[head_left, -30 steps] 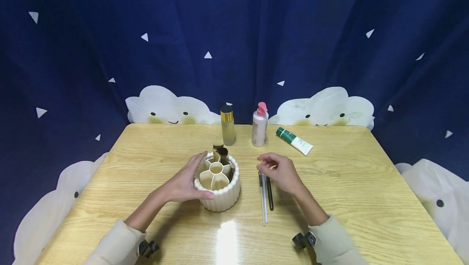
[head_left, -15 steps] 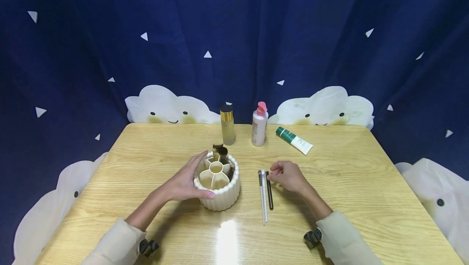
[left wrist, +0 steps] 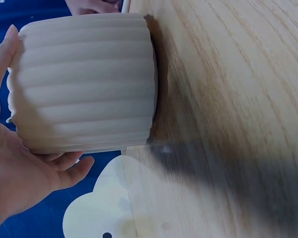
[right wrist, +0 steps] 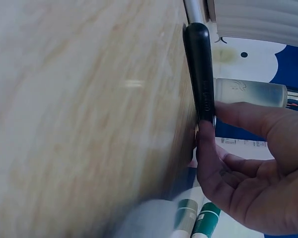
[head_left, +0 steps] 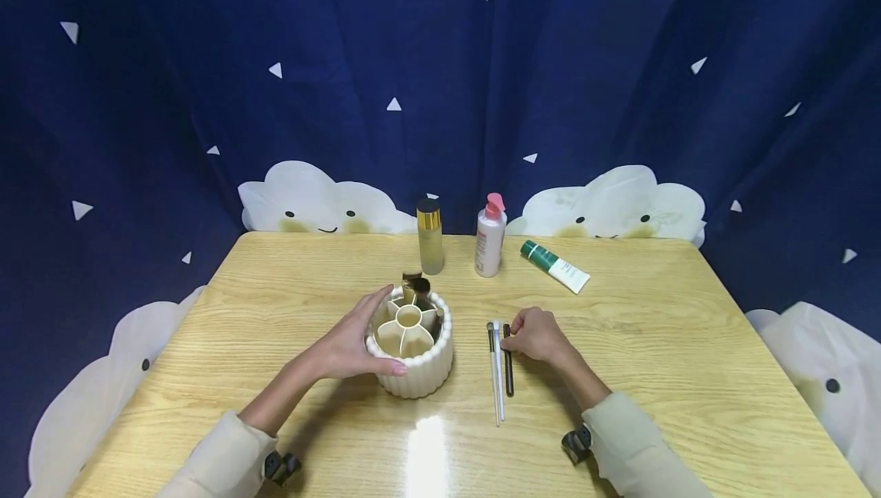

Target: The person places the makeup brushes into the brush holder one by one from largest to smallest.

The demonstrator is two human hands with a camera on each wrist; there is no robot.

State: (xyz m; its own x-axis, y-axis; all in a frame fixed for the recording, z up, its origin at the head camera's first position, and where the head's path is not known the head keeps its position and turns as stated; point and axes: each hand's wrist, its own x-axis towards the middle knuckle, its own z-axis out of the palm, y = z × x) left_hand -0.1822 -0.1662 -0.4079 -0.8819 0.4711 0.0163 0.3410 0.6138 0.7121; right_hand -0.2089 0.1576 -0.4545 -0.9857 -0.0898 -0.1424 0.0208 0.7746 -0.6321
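Observation:
A white ribbed organizer (head_left: pixel 420 375) with petal-shaped compartments stands on the table, dark-tipped makeup brushes (head_left: pixel 418 285) upright at its back. My left hand (head_left: pixel 347 346) holds it from the left, thumb at the front and fingers round the far side; the left wrist view has the ribbed wall close up. To the right lie two slim brushes (head_left: pixel 495 379) and a black makeup brush (head_left: pixel 508 375) side by side. My right hand (head_left: pixel 540 336) pinches the upper part of the black one between thumb and forefinger. Its round-ended handle (right wrist: pixel 198 59) lies along the table; its other end is hidden by the fingers.
Behind stand a gold-collared glass bottle (head_left: pixel 430 245) and a white pump bottle (head_left: pixel 490 242) with a pink top. A green and white tube (head_left: pixel 554 265) lies right of them. A dark blue curtain (head_left: pixel 440 62) hangs past the wooden table's (head_left: pixel 661 360) back edge.
My right hand has come down and toward me from above the brush tips and now pinches the black makeup brush. My left hand and the organizer keep their place.

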